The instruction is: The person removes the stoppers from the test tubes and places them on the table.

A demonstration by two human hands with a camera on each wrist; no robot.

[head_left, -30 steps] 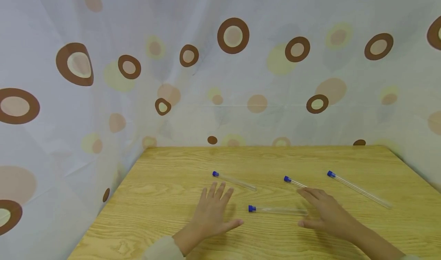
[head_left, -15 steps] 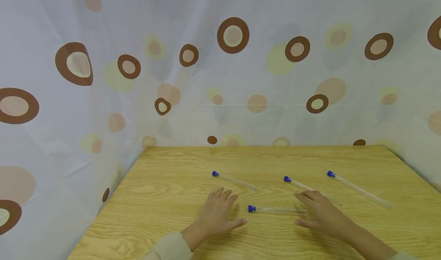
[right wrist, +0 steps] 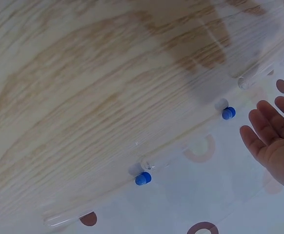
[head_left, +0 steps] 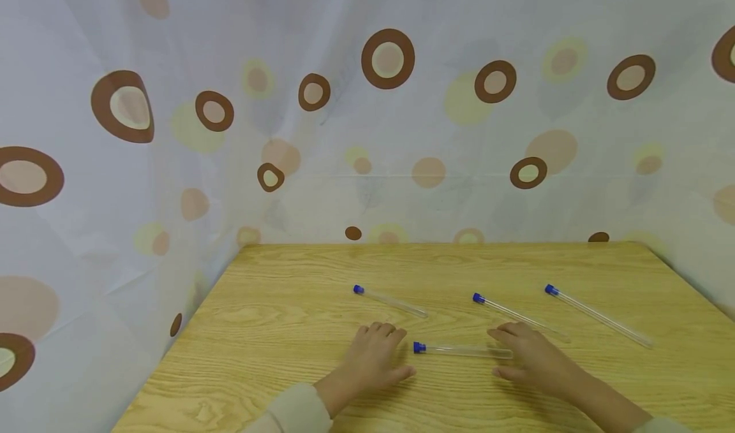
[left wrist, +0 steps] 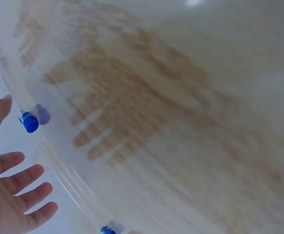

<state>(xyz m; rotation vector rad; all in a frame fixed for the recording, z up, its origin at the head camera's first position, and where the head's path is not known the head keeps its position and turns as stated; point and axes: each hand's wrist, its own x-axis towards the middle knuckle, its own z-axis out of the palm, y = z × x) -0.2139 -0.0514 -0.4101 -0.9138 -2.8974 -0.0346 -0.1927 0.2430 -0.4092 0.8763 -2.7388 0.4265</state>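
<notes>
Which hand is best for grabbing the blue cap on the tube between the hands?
Probably the left hand: it's close beside the blue cap, while the right hand is by the other end of the tube.

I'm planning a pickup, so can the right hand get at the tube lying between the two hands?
Probably yes: the right hand holds nothing and is right by the clear end of that tube, with no other thing showing between them.
</notes>
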